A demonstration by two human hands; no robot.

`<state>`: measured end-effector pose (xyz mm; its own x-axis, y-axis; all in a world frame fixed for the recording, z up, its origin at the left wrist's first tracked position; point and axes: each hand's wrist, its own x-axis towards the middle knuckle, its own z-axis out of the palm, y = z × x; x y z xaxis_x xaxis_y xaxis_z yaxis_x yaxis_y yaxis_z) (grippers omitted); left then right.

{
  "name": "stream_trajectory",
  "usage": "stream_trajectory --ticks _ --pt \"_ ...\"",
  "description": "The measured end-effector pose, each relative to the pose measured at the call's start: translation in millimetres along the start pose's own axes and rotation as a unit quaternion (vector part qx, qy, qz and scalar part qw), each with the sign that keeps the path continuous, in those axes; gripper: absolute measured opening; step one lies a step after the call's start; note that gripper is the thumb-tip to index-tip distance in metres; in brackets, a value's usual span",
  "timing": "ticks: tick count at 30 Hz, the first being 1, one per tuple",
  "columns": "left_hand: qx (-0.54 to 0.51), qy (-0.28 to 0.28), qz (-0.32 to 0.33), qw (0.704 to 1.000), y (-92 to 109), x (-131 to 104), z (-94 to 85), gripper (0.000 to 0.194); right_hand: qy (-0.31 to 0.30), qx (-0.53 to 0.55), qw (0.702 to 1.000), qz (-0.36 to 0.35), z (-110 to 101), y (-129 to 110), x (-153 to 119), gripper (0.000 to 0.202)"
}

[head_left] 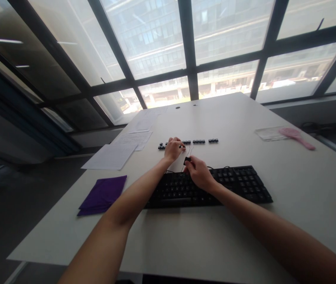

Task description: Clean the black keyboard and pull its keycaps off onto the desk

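Observation:
My left hand reaches to the row of small black keycaps, its thumb and fingertips closing around a keycap at the near side of the row. Part of that row is hidden behind the hand. In my right hand is a wire keycap puller, gripped by its black handle; thin wires stick out from it. The puller is held above the back edge of a black keyboard, which lies flat across the table in front of me. My right hand covers some of its upper keys.
A folded purple cloth lies left of the keyboard. Printed paper sheets run along the left table edge. On the right are a pink hairbrush and a whitish flat packet. Large windows stand beyond the white table.

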<state>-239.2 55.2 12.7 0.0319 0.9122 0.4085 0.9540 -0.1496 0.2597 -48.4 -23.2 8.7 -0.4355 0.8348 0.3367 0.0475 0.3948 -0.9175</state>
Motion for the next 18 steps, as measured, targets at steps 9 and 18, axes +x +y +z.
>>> stream_trajectory --ticks 9,18 --pt "-0.012 0.018 -0.020 1.000 -7.1 -0.9 5.3 0.008 -0.004 -0.003 1.000 0.006 1.1 -0.2 -0.4 0.020" --pt "-0.017 0.027 -0.027 0.999 -7.8 -0.3 6.0 0.009 -0.008 0.003 1.000 0.006 0.8 -1.0 -0.8 0.021"
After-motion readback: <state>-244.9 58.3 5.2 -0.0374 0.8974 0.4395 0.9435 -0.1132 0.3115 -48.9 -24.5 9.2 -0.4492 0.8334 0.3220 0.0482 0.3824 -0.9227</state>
